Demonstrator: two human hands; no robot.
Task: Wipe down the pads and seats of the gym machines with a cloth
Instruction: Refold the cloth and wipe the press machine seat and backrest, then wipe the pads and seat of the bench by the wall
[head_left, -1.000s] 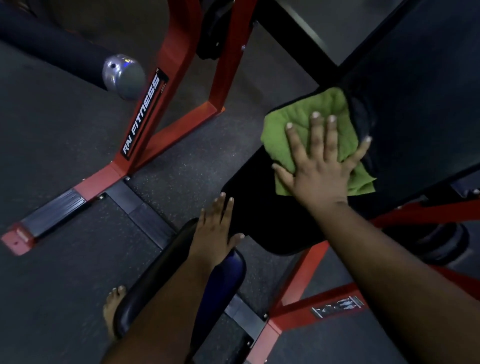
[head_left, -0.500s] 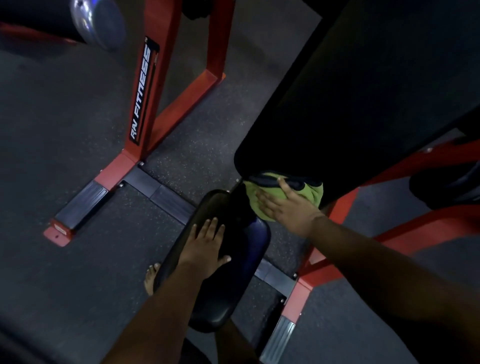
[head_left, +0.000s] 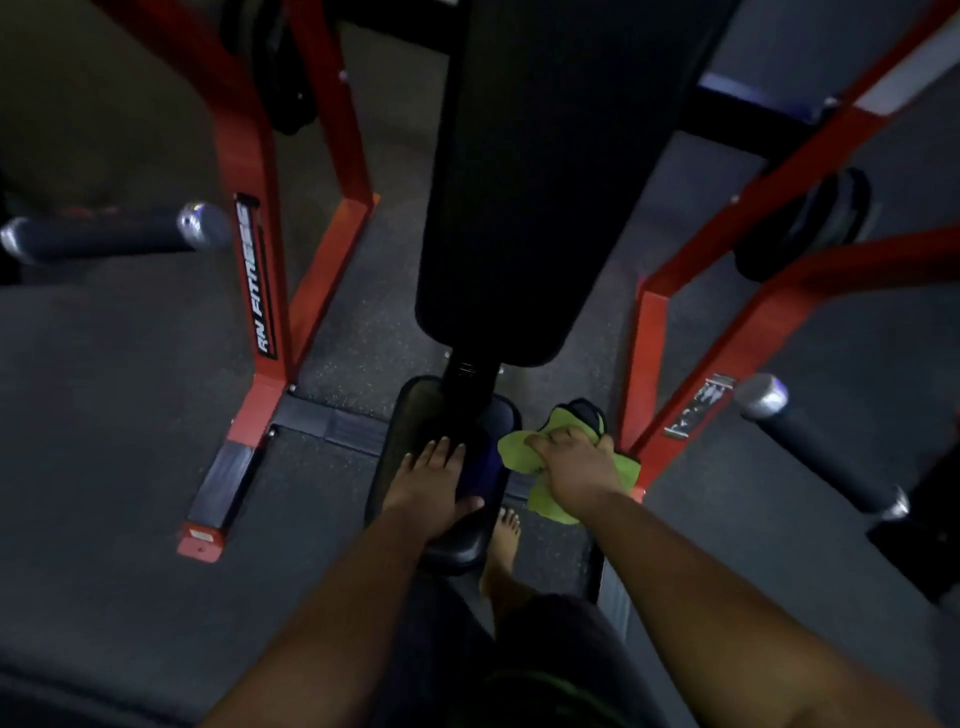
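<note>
A person is standing over a red-framed gym machine, looking down at both bare arms; the left hand (head_left: 434, 480) is lying flat on the small black seat (head_left: 415, 415), fingers (head_left: 441, 451) straight and together, thumb spread toward the seat's right edge, holding nothing; the right hand (head_left: 574, 462) is hovering just past the seat's right edge, its fingers curled round a bunched green cloth (head_left: 519, 452); the cloth is hanging in folds on both sides of the fist, and a darker patch of it is showing at the top; whether the cloth is touching the seat I cannot tell. Beyond the seat, a long black back pad (head_left: 545, 182) is running away toward the top of the view, its rounded lower end sitting just above the seat's far edge. Red steel uprights (head_left: 270, 291) are flanking the pad on either side, the left one bearing a black label with white lettering; two dark padded rollers with silver end caps (head_left: 205, 223) are jutting in from the left and right. A bare foot (head_left: 506, 535) is resting on the dark rubber floor (head_left: 104, 415) by the seat's near right corner.
</note>
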